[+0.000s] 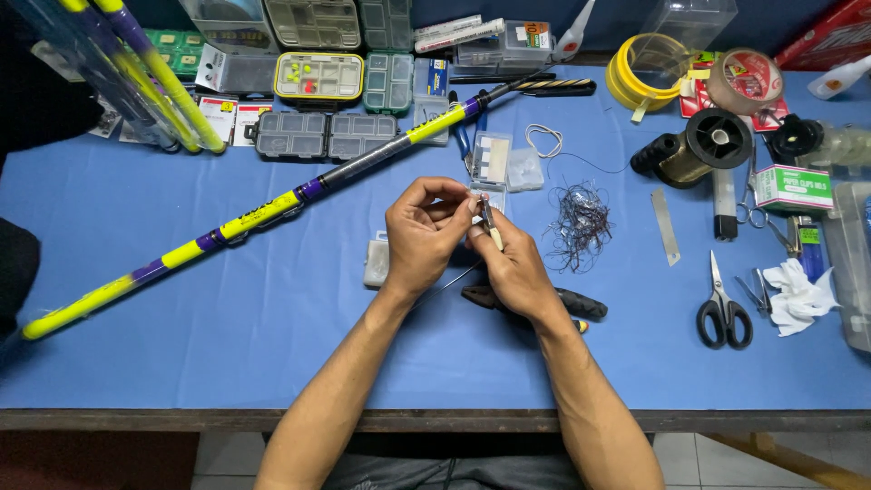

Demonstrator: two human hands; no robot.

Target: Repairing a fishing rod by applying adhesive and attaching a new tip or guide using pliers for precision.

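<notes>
Head cam looks straight down on a blue table (272, 308), and both hands are raised just above its middle, working together on something tiny. The left hand (422, 231) is curled nearly shut, fingertips pinched on what looks like a very small piece, too small to name for sure. The right hand (517, 268) is closed around a small slim tool (490, 225) with a pale handle, tip aimed at the left fingertips. My guess is they're held that close because the piece needs steadying from both sides.

Right of the hands, just beside them, sits a tangled wad of dark line (579, 225), close enough to grab from. Pliers (535, 301) with dark grips lie under the right wrist on the near side, handy but out of the way. The long yellow and purple fishing rod (263, 213) runs diagonally from near left to far centre, pushed clear of the work spot. Tackle boxes (319, 134) line the far edge, a spool of line (699, 147) sits far right, and scissors (723, 313) lie near right, all parked around the rim so the middle stays free.
</notes>
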